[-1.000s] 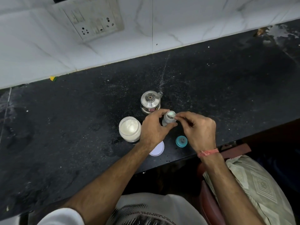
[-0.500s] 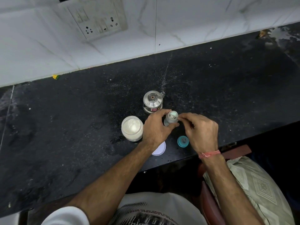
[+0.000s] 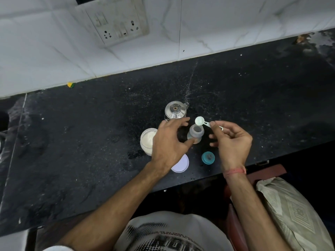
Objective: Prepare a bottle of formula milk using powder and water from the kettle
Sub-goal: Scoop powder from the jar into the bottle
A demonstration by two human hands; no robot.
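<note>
While the bottle (image 3: 195, 133) stands upright and uncapped at the centre of the frame on the black counter (image 3: 90, 142), the right hand (image 3: 233, 140) pinches the handle of a small pale scoop (image 3: 200, 121) between thumb and fingers, its bowl just above and behind the bottle mouth, looks empty. Left hand (image 3: 167, 142) is spread wide beside the bottle on its left, fingers relaxed, thumb tip touching the bottle's lower side, not gripping anything.

Steel kettle (image 3: 175, 110) sits just behind the bottle, lid on, spout toward the upper right. Open jar of white powder (image 3: 148, 141) sits left of the bottle, partly hidden by the left hand. Its white lid (image 3: 182, 164) lies flat below the left wrist near the counter edge. Teal bottle cap (image 3: 208, 157) lies on the counter below and right of the bottle, near the right wrist.

Farther out: white tiled wall across the top, switch and socket plate (image 3: 116, 20) upper centre-left. Patterned cushion (image 3: 293, 214) lower right
</note>
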